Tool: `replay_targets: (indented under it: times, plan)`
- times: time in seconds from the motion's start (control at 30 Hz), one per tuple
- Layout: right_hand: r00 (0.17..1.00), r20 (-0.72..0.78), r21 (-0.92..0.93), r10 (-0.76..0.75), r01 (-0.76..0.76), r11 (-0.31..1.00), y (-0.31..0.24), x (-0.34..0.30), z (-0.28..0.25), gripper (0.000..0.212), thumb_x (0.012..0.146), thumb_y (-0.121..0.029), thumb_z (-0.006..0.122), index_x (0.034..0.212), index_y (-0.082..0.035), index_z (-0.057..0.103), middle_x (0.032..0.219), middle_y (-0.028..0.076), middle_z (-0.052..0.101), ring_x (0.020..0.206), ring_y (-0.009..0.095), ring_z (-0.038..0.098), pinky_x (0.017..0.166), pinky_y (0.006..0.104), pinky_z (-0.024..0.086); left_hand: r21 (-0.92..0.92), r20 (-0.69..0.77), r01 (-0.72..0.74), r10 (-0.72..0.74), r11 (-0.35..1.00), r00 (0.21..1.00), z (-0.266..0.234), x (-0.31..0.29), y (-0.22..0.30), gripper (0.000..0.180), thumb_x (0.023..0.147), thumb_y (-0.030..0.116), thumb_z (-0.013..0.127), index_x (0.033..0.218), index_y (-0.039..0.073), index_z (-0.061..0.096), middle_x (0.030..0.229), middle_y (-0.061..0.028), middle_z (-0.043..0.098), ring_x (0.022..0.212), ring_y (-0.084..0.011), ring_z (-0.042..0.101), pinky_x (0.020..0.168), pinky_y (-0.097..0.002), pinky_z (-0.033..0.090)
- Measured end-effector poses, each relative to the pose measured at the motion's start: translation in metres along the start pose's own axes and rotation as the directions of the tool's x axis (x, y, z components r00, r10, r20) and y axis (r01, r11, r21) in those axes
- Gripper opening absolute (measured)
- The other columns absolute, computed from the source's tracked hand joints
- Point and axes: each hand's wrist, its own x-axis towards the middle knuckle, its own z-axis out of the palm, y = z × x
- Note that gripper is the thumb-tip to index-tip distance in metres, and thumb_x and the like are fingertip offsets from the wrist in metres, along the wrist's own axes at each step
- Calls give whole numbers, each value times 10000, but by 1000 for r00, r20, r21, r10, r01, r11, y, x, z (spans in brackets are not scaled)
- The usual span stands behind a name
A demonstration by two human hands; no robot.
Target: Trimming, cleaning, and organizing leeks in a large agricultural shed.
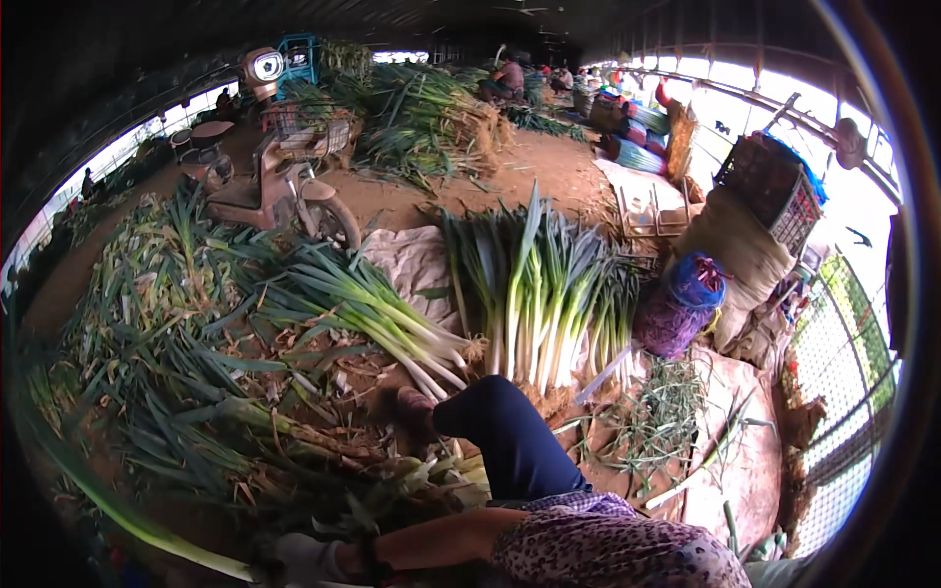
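Note:
My right forearm reaches across to the lower left, from a spotted sleeve. Its grey-gloved right hand (pixel 302 559) is closed round the pale stem of a long leek (pixel 137 526), whose green leaves stretch up and left. The hand's fingers are partly in shadow. My left hand is out of view. A heap of loose leeks (pixel 167 333) with leafy debris lies on the ground beside the held one. Ahead of my bent knee (pixel 500 416), a row of cleaned leeks (pixel 549 304) stands with white stems down. More leeks (pixel 392 318) lie slanted to its left.
A scooter (pixel 279 186) with a front basket stands beyond the heap, near a big leek pile (pixel 421 118). At right are a purple-and-blue bundle (pixel 681 309), a sack (pixel 735 255), a crate (pixel 774 191) and leaf trimmings (pixel 662 412). People work far back.

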Motion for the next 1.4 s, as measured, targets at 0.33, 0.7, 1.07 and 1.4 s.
replay_targets:
  times: [0.33,0.7,1.07,1.4]
  plan:
    - [991,-137,261,-5,41,965,-16,16,39,407,910,-274,710,1249,-58,643,1132,153,695,1089,327,664,978,459,539,3,29,22,-22,1000,999,3,1,-6,286,1016,178,505,1230,1,571,886,-68,548,831,-202,577,1007,-461,434]
    - [970,-242,407,-5,107,907,-39,32,88,327,961,-194,664,1251,-46,623,1200,127,673,1154,281,638,1049,442,518,-20,11,10,-9,1000,1000,-23,-11,-2,337,1019,196,481,1269,-15,559,907,-75,538,864,-203,566,1096,-488,417]
    - [994,-112,485,-21,73,871,-2,25,96,499,967,-272,656,1409,-75,533,1339,138,613,1127,282,634,1012,413,514,-258,-173,-196,155,946,973,-135,-50,40,388,1021,214,458,1308,-31,548,927,-83,527,898,-204,555,1185,-516,400]
    - [928,345,-218,-138,222,950,-4,-39,3,675,907,-379,802,1461,-100,536,1390,171,607,1174,326,664,984,400,543,-612,-107,-346,359,711,927,-227,-55,59,217,1032,207,551,1107,7,586,703,-2,457,669,-181,489,968,-472,519]
